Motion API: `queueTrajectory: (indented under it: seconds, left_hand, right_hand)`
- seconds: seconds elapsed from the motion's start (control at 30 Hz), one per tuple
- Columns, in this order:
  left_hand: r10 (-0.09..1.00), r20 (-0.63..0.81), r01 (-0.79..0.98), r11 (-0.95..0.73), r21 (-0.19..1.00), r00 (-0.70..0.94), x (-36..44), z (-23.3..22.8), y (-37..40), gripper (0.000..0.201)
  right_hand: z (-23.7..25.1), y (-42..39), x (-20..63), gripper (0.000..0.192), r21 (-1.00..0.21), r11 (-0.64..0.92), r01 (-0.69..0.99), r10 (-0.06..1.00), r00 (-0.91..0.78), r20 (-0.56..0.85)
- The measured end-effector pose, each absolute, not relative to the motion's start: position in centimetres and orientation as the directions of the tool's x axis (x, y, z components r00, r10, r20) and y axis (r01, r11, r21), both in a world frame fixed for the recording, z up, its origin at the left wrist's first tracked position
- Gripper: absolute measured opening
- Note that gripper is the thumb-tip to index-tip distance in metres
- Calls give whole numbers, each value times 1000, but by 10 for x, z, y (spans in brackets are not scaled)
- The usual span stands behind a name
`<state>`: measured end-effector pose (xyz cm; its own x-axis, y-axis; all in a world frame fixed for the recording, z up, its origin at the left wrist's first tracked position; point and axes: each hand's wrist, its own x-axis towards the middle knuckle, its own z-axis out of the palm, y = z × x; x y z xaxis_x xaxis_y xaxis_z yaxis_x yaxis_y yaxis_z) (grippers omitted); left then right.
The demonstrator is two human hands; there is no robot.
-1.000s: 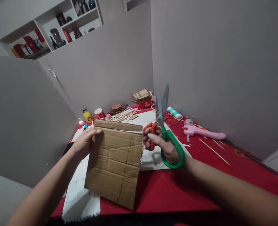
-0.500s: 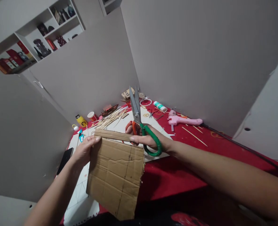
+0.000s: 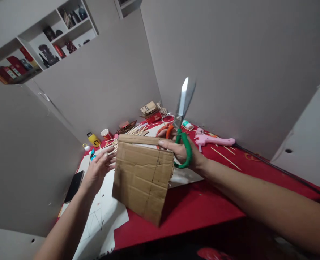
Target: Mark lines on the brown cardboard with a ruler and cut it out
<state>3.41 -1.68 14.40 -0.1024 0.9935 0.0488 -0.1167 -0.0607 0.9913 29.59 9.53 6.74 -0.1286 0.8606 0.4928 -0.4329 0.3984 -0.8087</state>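
My right hand (image 3: 176, 146) grips a pair of scissors (image 3: 182, 115) with orange and green handles, the blades pointing up. The same hand pinches a partly cut cardboard piece (image 3: 143, 173) by the narrow strip (image 3: 140, 140) along its top edge. A gap separates most of that strip from the main panel, which carries a dark pen line. Just left of the cardboard, my left hand (image 3: 100, 168) has its fingers apart and seems to hold nothing. Both hands are above the table.
White paper (image 3: 105, 216) with pencil lines lies on the red cloth (image 3: 189, 206). Thin sticks (image 3: 138, 131), a yellow bottle (image 3: 93, 139), a paper cup (image 3: 106, 134) and model boats stand at the back. A phone (image 3: 74, 186) lies left, a pink glue gun (image 3: 214, 140) right.
My left hand has let go of the cardboard's left corner. My right hand has lifted the scissors and cardboard up and to the right.
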Motion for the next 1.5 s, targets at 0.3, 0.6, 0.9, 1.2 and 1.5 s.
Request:
queueTrajectory:
  seconds: [0.3, 0.6, 0.9, 1.2, 1.5]
  left_hand:
    - [888, -316, -288, 415, 863, 335, 125, 87, -66, 58]
    - [985, -164, -709, 81, 701, -50, 146, 80, -10, 27]
    - [919, -130, -605, -135, 785, -373, 126, 115, -13, 18]
    - [827, 82, -321, -305, 896, -556, 90, 116, -25, 44]
    - [766, 266, -56, -366, 929, -586, 47, 120, -25, 49]
  right_hand:
    - [72, 86, 289, 30, -733, 362, -576, 930, 171, 325]
    - [59, 69, 279, 35, -784, 293, -547, 941, 18, 339]
    - [46, 43, 272, 25, -889, 326, -321, 898, -188, 397]
    - [43, 49, 270, 34, -954, 225, -196, 881, -377, 285]
    - [49, 40, 280, 59, -985, 70, -156, 758, -633, 155]
